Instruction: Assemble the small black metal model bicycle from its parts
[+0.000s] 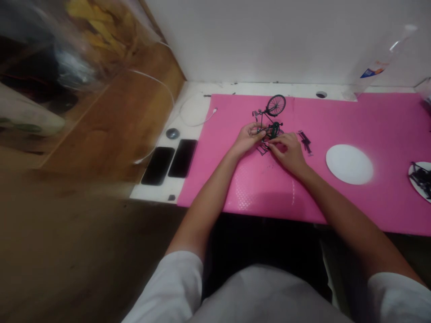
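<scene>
A small black model bicycle (266,117) is over the pink mat, its spoked wheel (276,105) pointing toward the wall. My left hand (249,138) is closed around the bicycle's near part, thumb and fingers gripping the frame. From the other side my right hand (286,150) pinches at the same end, close to the left thumb. A thin, pale sliver shows by its fingertips, too small to name. A rack-like black part (261,150) sticks out below the fingers. The hands partly hide the second wheel. Just right of my right hand lies a loose black part (305,142).
The pink mat (215,179) covers most of the white table. A white round lid or plate (349,164) lies to the right, and a plate with black parts (420,179) is at the edge. Two phones (170,162), a cable (198,123) and a clear bottle (380,67) are around.
</scene>
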`<control>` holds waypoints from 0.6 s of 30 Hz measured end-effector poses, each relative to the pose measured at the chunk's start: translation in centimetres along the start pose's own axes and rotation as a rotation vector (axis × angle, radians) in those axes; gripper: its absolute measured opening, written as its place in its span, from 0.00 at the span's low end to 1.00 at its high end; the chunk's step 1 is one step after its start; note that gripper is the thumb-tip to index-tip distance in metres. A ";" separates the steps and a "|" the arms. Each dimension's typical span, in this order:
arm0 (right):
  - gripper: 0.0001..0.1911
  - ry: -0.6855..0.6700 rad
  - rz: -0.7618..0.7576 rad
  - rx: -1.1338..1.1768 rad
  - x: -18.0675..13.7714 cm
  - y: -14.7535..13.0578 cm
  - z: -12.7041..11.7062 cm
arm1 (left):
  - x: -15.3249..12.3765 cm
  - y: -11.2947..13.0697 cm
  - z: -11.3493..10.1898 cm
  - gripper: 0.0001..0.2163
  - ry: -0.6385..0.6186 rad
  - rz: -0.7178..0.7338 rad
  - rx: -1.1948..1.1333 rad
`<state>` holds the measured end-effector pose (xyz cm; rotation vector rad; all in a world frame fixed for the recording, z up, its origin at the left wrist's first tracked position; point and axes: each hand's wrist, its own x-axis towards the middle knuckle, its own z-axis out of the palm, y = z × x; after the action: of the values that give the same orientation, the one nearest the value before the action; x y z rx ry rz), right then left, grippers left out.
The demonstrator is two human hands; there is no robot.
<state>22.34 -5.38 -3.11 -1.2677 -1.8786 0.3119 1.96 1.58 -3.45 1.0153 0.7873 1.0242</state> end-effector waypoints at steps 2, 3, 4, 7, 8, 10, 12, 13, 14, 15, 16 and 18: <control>0.09 0.004 -0.003 -0.004 0.0 0.1 0.0 | 0.0 0.0 0.0 0.17 0.001 -0.001 0.011; 0.08 0.004 -0.003 -0.008 0.0 0.1 0.1 | -0.1 0.0 0.0 0.18 0.000 -0.003 0.017; 0.08 0.005 -0.004 -0.012 0.0 0.2 0.1 | -0.1 0.0 0.0 0.18 -0.002 -0.006 0.023; 0.08 0.014 -0.008 -0.027 -0.1 0.3 0.2 | 0.0 0.0 -0.1 0.18 -0.010 0.001 0.022; 0.08 0.022 -0.011 -0.027 -0.1 0.3 0.2 | 0.0 0.0 -0.1 0.18 -0.014 0.007 0.015; 0.08 0.034 -0.006 -0.014 -0.1 0.3 0.3 | 0.0 0.0 -0.1 0.18 -0.021 0.012 0.006; 0.07 0.040 0.026 0.006 -0.1 0.3 0.3 | 0.0 0.0 -0.1 0.18 -0.025 0.006 0.007; 0.07 0.040 0.046 0.016 -0.1 0.3 0.3 | 0.0 0.1 0.0 0.18 -0.024 0.002 0.011; 0.06 0.040 0.065 0.025 -0.1 0.2 0.3 | -0.1 0.1 0.0 0.18 -0.023 -0.001 0.016; 0.06 0.044 0.084 0.034 -0.1 0.2 0.3 | -0.1 0.1 0.0 0.17 -0.022 -0.001 0.020; 0.06 0.050 0.102 0.043 -0.2 0.1 0.3 | -0.1 0.1 0.0 0.17 -0.020 0.000 0.024; 0.06 0.073 0.145 0.060 -0.2 0.0 0.4 | -0.1 0.1 0.0 0.18 -0.014 0.000 0.037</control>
<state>22.11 -5.49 -3.48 -1.3596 -1.7078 0.3903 1.88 1.51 -3.34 1.0532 0.7976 1.0046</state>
